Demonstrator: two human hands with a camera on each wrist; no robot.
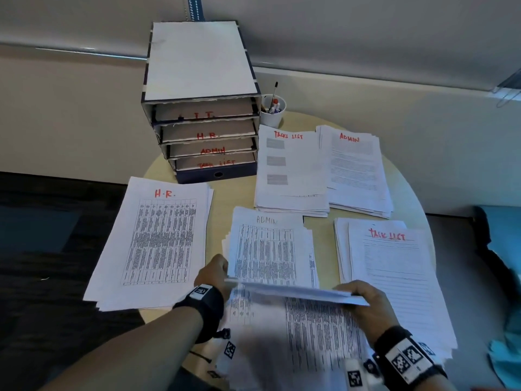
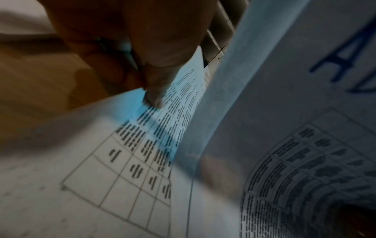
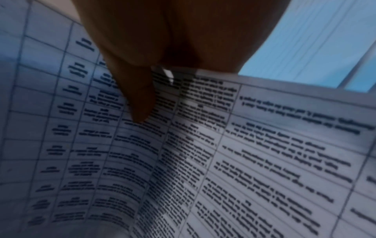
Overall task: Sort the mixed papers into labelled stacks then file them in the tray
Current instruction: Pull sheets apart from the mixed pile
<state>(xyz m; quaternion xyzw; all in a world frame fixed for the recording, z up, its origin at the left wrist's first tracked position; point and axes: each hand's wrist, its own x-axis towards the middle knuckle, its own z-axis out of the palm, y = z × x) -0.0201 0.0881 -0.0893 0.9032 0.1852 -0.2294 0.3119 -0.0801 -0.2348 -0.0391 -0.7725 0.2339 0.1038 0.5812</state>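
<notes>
Both hands hold a bundle of table-printed sheets (image 1: 298,293) at the near middle of the round table (image 1: 324,230). My left hand (image 1: 214,273) pinches its left edge, and a fingertip (image 2: 154,90) presses on a gridded page (image 2: 122,169). My right hand (image 1: 362,300) grips the right edge, with one finger (image 3: 138,96) lying on the print (image 3: 244,161). Just beyond lies a sheet headed ADMIN (image 1: 270,249). Labelled stacks lie around: H.R. (image 1: 158,244) left, TASK LIST (image 1: 290,170) and ADMIN (image 1: 355,170) at the back, TASK LIST (image 1: 394,266) right. The tiered tray (image 1: 197,66) stands back left.
The tray's shelves read I.T., H.R., ADMIN and TASK LIST from top to bottom. A white cup of pens (image 1: 273,111) stands to its right by the wall. The H.R. stack overhangs the table's left edge. A teal seat (image 1: 504,241) is at the far right.
</notes>
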